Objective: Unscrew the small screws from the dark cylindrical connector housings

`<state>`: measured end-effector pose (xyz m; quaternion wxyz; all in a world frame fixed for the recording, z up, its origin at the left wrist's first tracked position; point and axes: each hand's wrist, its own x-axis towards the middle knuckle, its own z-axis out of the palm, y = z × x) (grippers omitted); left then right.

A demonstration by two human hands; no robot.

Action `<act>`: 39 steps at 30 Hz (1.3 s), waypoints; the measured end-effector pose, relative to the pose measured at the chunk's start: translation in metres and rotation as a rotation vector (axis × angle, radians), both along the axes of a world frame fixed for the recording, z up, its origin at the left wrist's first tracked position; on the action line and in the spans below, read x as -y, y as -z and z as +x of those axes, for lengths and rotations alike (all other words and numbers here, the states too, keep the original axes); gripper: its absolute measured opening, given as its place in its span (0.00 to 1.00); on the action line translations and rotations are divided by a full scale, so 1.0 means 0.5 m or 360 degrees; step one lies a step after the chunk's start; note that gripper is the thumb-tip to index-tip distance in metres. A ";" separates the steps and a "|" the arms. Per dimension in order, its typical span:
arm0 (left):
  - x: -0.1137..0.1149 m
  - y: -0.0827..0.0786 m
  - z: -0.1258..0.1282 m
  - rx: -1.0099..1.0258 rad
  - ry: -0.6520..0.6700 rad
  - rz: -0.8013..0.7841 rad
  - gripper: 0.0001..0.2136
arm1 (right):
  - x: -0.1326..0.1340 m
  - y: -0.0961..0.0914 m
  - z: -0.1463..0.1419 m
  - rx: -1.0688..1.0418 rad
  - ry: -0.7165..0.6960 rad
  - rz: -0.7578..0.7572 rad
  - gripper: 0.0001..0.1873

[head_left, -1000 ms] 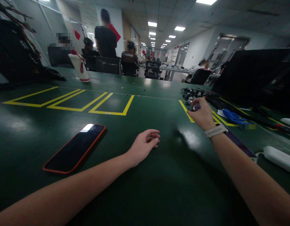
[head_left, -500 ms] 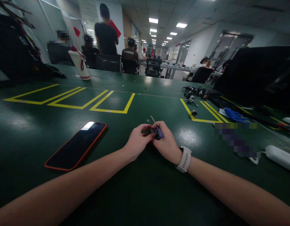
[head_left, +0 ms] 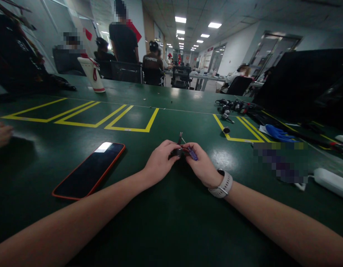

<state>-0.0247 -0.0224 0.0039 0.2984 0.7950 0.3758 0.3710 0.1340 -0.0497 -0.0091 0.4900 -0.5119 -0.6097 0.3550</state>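
Observation:
My left hand (head_left: 159, 162) is closed on a small dark metal part (head_left: 177, 151) with thin prongs pointing up and away from me. My right hand (head_left: 202, 166), with a pale watch on the wrist, is closed on a screwdriver (head_left: 193, 154) with a see-through purple handle. Its thin shaft points up and left, next to the dark part; whether the tip touches it I cannot tell. A little red shows between the two hands. Both hands are above the green table (head_left: 171, 222), and fingers hide much of the dark part.
A phone in an orange case (head_left: 90, 170) lies to the left. Another person's hand (head_left: 1, 134) is at the left edge. A white cup (head_left: 94, 76) stands farther back. Dark metal parts (head_left: 229, 107), a round cap (head_left: 226, 130), a blue glove (head_left: 279, 133) and a white power strip (head_left: 331, 183) lie right.
My hands have moved slightly apart, and the dark part has turned so its prongs point more upright. The screwdriver has shifted a little right. Another person's hand has appeared at the left edge.

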 end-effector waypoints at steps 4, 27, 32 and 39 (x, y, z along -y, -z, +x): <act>-0.002 -0.003 0.004 0.0044 -0.0060 -0.0042 0.13 | -0.002 0.002 -0.002 -0.0158 0.0026 0.0004 0.14; -0.027 -0.016 0.002 0.1212 -0.0366 -0.1121 0.06 | 0.021 -0.032 0.008 0.0221 0.0003 0.0290 0.12; -0.022 -0.019 0.005 0.1220 -0.0361 -0.1111 0.04 | 0.022 -0.036 0.005 0.0303 -0.0039 0.0264 0.12; -0.016 -0.026 0.005 0.1261 -0.0394 -0.1136 0.07 | 0.029 -0.054 0.010 0.0569 -0.0236 0.0334 0.16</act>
